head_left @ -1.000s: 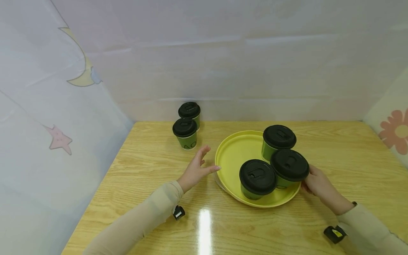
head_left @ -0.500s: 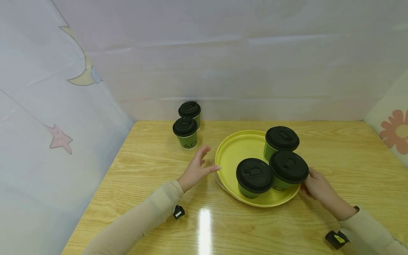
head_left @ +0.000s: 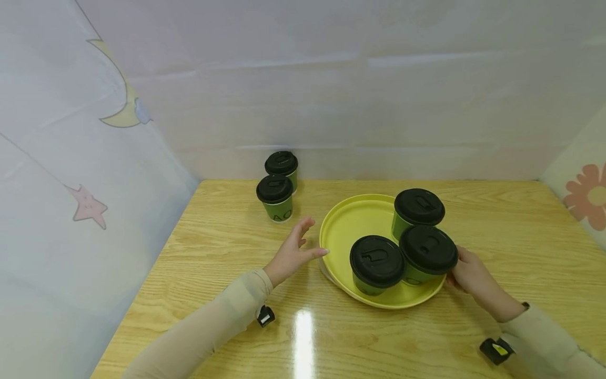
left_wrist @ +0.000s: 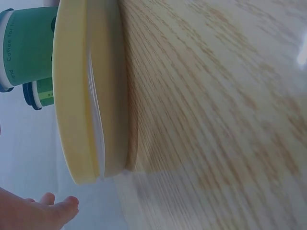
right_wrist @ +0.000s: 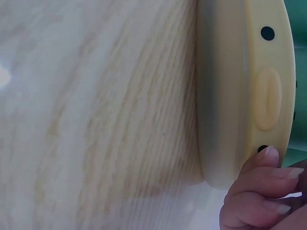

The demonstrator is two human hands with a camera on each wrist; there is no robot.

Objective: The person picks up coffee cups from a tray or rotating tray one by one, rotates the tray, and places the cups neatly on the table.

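A round yellow turntable (head_left: pixel 352 223) stands on the table with three lidded paper coffee cups on it. They are a front cup (head_left: pixel 377 263), a right cup (head_left: pixel 428 250) and a back cup (head_left: pixel 418 208), all green with black lids. My right hand (head_left: pixel 475 273) is at the right rim beside the right cup; the right wrist view shows its curled fingers (right_wrist: pixel 261 184) against the rim's side, near a black dot. At the left rim my left hand (head_left: pixel 291 255) holds nothing, thumb and fingers spread apart, with the thumb tip close to the edge.
Two more lidded green cups stand on the wooden table (head_left: pixel 227 247) at the back left, a nearer cup (head_left: pixel 276 200) and a farther cup (head_left: pixel 282 164). A pale printed backdrop (head_left: pixel 331 116) rises behind the table and along both sides.
The turntable's cups have shifted slightly: the front cup left, the back cup right, as in a small clockwise turn, mostly in the first half second. Both hands stay almost in place.
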